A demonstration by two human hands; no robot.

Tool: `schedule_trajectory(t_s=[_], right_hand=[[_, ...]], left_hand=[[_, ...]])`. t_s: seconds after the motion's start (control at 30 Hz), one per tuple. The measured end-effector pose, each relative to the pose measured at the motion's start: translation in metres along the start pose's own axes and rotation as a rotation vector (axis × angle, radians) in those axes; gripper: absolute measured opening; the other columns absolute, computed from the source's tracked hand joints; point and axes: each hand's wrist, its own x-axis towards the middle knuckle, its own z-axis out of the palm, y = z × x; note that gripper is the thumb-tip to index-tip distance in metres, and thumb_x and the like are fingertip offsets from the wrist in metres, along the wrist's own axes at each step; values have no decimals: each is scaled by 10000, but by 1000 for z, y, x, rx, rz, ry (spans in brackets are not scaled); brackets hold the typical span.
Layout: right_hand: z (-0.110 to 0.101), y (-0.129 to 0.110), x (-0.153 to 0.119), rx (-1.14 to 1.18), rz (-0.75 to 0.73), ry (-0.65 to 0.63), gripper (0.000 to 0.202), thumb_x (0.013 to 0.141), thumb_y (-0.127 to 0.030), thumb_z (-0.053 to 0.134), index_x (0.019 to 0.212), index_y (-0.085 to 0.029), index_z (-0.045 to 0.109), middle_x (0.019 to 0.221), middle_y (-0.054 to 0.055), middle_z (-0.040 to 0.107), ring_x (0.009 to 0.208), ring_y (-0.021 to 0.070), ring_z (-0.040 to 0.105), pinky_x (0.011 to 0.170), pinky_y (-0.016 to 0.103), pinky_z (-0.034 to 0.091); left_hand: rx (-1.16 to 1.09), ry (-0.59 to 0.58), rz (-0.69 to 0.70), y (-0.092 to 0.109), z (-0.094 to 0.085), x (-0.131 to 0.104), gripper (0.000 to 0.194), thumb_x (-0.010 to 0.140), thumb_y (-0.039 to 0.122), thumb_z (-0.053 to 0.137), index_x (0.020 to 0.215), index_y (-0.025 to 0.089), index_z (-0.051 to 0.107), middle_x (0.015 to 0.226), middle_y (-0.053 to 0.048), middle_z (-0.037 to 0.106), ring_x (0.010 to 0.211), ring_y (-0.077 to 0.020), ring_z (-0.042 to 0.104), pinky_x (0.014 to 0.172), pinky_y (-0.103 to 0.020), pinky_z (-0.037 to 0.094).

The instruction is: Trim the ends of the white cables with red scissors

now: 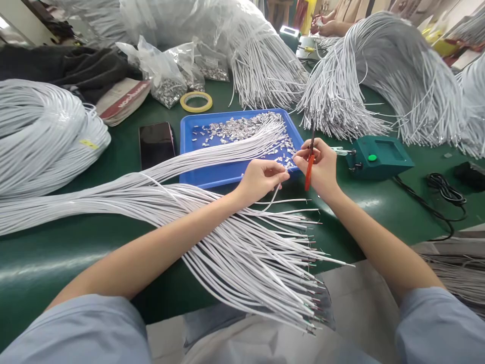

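My left hand (261,179) is closed in a pinch on the end of one white cable (275,197), above the near right edge of a blue tray (212,181). Close by on the right, my right hand (320,164) is closed around a tool with a red handle (309,173) and a thin dark upper part; its exact kind is unclear. Whether its fingertips also pinch something small, I cannot tell. Small silver metal connectors (237,129) lie scattered in the tray, and a bundle of white cables (227,151) rests across it. Below my left forearm, more white cables (246,242) fan out with stripped ends.
Right of my hands sits a green device (379,157) with a cord (424,202). A phone (156,144), yellow tape (196,101) and bags of metal parts (166,83) lie left and behind. Large cable bundles (401,65) stand at the back; another person's hands (328,26) show beyond.
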Motion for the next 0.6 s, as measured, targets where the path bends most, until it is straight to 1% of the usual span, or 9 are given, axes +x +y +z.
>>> schedule_trajectory(t_s=[0.07, 0.13, 0.27, 0.33, 0.4, 0.47, 0.5, 0.53, 0.6], right_hand=[[-2, 8, 6, -67, 23, 26, 196, 636, -119, 592, 783, -222, 515, 663, -53, 621, 636, 124, 610, 627, 282, 480], [-4, 14, 10, -129, 31, 49, 200, 625, -104, 572, 783, -214, 517, 685, -41, 631, 647, 129, 608, 640, 286, 467], [-7, 17, 14, -280, 41, 117, 154, 652, -146, 598, 769, -207, 518, 669, -44, 598, 592, 116, 537, 610, 281, 426], [-8, 18, 15, -308, 58, 155, 139, 670, -181, 615, 764, -208, 516, 628, -54, 559, 570, 116, 512, 603, 283, 415], [-9, 20, 16, -276, 78, 186, 135, 677, -192, 615, 767, -209, 516, 609, -56, 544, 563, 119, 512, 602, 287, 415], [-10, 21, 17, -214, 87, 228, 137, 675, -186, 609, 771, -211, 515, 608, -56, 546, 547, 115, 506, 591, 287, 415], [-10, 22, 17, -182, 80, 249, 140, 671, -181, 606, 772, -213, 514, 607, -58, 546, 539, 112, 500, 583, 285, 416], [-10, 23, 17, -153, 65, 269, 144, 669, -178, 604, 773, -216, 512, 604, -60, 544, 531, 109, 496, 575, 282, 415], [-10, 24, 16, -119, 12, 292, 149, 668, -180, 602, 779, -222, 512, 601, -63, 540, 524, 108, 499, 556, 275, 411]], left_hand=[[-6, -55, -26, -1, 1, -1, 112, 698, 204, 715, 709, 100, 674, 606, -3, 639, 490, -77, 582, 488, -190, 482], [20, -98, -19, -3, 2, -1, 104, 692, 177, 706, 760, 99, 700, 629, -11, 651, 526, -83, 588, 525, -199, 496], [158, -210, 6, -4, 2, -2, 174, 712, 142, 680, 874, 100, 728, 681, -26, 681, 595, -90, 597, 604, -208, 504], [328, -264, 18, -4, 2, -4, 160, 747, 159, 659, 878, 110, 735, 703, -35, 697, 611, -101, 596, 618, -218, 495], [582, -331, 48, -2, 3, -8, 149, 792, 194, 624, 851, 131, 746, 735, -47, 712, 632, -120, 603, 624, -232, 474], [801, -432, 102, 3, 5, -14, 193, 837, 221, 573, 835, 156, 755, 810, -55, 730, 688, -141, 630, 646, -242, 459], [858, -508, 133, 6, 6, -17, 218, 854, 219, 545, 843, 169, 757, 853, -53, 737, 724, -147, 644, 664, -241, 457], [879, -599, 161, 9, 8, -20, 238, 864, 206, 522, 856, 179, 759, 884, -47, 742, 749, -147, 654, 676, -238, 454], [851, -787, 191, 17, 9, -24, 257, 866, 176, 501, 879, 190, 757, 909, -30, 750, 776, -139, 663, 695, -229, 454]])
